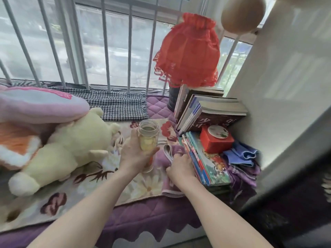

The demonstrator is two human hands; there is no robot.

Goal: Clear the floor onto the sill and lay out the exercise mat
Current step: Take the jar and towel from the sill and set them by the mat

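Observation:
My left hand grips a clear glass jar of yellowish liquid, held upright just above the floral blanket on the window sill. My right hand rests on a folded purple towel, its fingers curled against the edge of a flat stack of picture books. A quilted purple cover lines the sill. No exercise mat is in view.
A cream plush toy and pink cushion lie at left. A houndstooth cloth is behind. At right: upright books, red box, blue cloth, red-shaded lamp. White window bars behind, wall right.

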